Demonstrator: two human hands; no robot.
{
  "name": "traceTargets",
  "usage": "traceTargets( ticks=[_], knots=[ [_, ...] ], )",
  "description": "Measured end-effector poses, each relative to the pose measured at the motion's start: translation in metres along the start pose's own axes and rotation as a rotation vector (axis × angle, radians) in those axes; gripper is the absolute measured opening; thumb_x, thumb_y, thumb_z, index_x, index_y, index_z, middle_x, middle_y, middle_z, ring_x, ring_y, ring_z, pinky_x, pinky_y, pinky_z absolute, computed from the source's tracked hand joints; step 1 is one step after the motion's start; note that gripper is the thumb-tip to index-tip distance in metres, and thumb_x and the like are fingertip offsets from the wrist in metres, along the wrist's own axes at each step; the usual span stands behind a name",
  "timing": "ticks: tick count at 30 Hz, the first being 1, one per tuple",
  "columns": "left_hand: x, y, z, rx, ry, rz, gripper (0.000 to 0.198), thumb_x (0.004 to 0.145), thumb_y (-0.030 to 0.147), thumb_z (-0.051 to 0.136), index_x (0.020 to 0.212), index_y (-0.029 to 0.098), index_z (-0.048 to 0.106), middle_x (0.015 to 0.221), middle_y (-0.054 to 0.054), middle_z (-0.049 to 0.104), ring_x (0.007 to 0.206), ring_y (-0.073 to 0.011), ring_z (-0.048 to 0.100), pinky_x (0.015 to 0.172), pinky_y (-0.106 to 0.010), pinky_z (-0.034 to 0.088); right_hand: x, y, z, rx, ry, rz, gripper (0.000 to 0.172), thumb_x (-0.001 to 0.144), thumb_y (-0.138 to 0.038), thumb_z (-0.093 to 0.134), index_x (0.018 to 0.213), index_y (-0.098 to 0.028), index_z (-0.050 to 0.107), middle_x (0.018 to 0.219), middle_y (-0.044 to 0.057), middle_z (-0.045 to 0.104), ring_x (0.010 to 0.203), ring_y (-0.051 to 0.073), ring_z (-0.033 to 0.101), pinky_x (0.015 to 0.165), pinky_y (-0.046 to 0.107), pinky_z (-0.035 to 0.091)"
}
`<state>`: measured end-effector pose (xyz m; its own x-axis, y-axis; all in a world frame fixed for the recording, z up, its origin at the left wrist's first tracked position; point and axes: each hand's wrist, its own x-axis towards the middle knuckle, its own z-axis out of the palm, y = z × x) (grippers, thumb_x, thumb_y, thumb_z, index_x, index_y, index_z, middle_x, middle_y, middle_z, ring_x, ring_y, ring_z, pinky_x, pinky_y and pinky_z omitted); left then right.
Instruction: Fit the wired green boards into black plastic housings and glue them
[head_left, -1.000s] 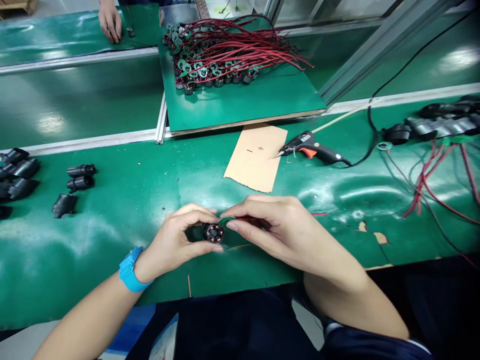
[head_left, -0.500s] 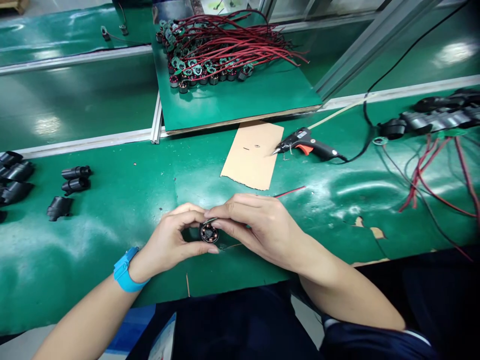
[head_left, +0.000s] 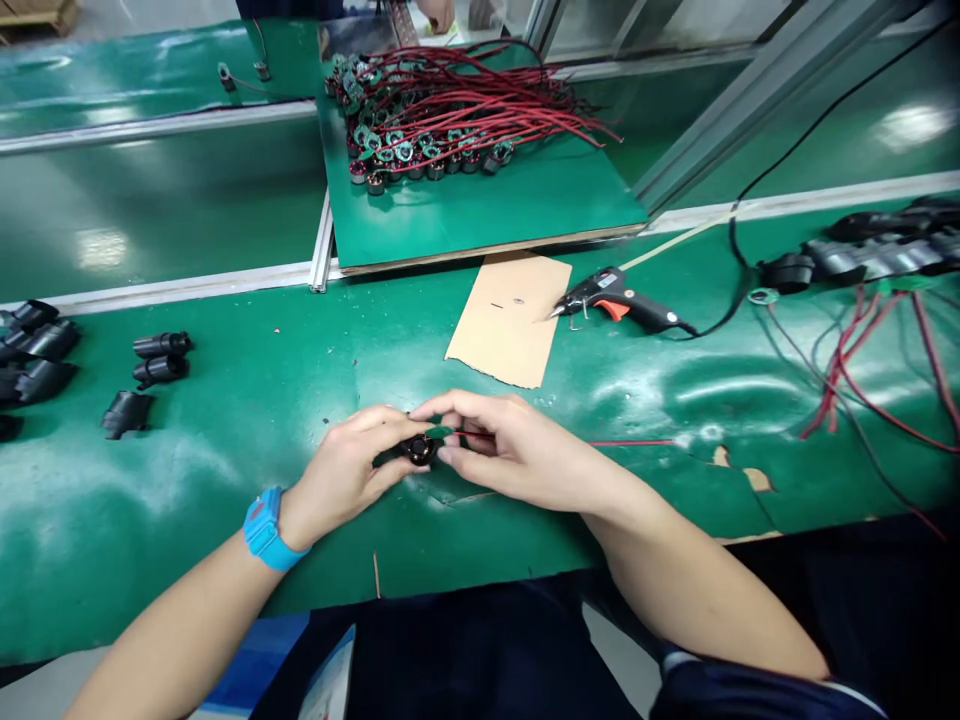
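Workbench with a glossy green top, its near edge close to the person's body; open room for moving lies in the left-centre stretch. Raised green shelf with a wooden edge bounds the far side. Tan cardboard sheet and black glue gun with an orange trigger lie farther back; the nozzle, possibly hot, restricts reaching forward and right. Right hand is half open, thumb and index finger about the right side of a black cylindrical motor with copper-coloured windings; whether they pinch or merely steady cannot be told. Left hand forms a narrow C, its thumb and fingers closed on the motor from the left. Motor, over the bench's front portion: probably dense for its size, rigid and smooth; the outer wall offers the best hold, the windings being easily nicked. Green circuit board, at the motor's upper right: presumably thin and brittle, best taken by its rim. Slender red wire, trailing rightward over the bench: likely flexible, liable to strain its joint if tugged.
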<state>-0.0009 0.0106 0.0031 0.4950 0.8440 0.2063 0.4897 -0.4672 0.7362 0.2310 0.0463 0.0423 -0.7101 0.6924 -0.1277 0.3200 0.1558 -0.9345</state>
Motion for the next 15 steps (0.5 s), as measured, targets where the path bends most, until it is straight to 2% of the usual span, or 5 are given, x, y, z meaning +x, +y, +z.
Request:
traceTargets(
  ticks=[2,4,9,15],
  knots=[
    [-0.003,0.004,-0.002,-0.001,0.071,0.006,0.025,0.095,0.024,0.068,0.120,0.021,0.068,0.107,-0.007,0.072,0.097,-0.0171,0.070,0.086,-0.027,0.058,0.002,0.000,0.004,0.128,0.014,0.025,0.031,0.096,-0.025,0.062,0.126,-0.022,0.060,0.074,-0.006,0.044,0.060,0.009,0.040,0.052,0.021,0.034],
    [-0.006,0.008,-0.004,0.038,0.106,0.046,0.024,0.095,0.022,0.067,0.120,0.021,0.067,0.109,-0.007,0.070,0.097,-0.0168,0.069,0.085,-0.026,0.058,0.004,-0.001,0.010,0.197,0.048,0.029,0.031,0.093,-0.026,0.065,0.123,-0.022,0.059,0.072,-0.007,0.039,0.060,0.009,0.036,0.052,0.021,0.031],
    [-0.007,0.013,-0.008,0.132,0.093,0.145,0.027,0.096,0.020,0.065,0.123,0.021,0.064,0.112,-0.007,0.069,0.102,-0.0174,0.069,0.090,-0.027,0.059,0.006,-0.002,0.016,0.241,0.108,0.002,0.030,0.087,-0.024,0.072,0.113,-0.022,0.058,0.067,-0.011,0.029,0.057,0.008,0.030,0.050,0.021,0.025],
    [-0.008,0.015,-0.007,0.171,0.039,0.170,0.036,0.098,0.019,0.062,0.134,0.023,0.059,0.116,-0.008,0.070,0.107,-0.0190,0.069,0.091,-0.031,0.060,0.006,0.002,0.018,0.090,0.150,-0.005,0.041,0.081,-0.023,0.078,0.115,-0.022,0.055,0.074,-0.010,0.041,0.059,0.007,0.040,0.053,0.021,0.032]
  ],
)
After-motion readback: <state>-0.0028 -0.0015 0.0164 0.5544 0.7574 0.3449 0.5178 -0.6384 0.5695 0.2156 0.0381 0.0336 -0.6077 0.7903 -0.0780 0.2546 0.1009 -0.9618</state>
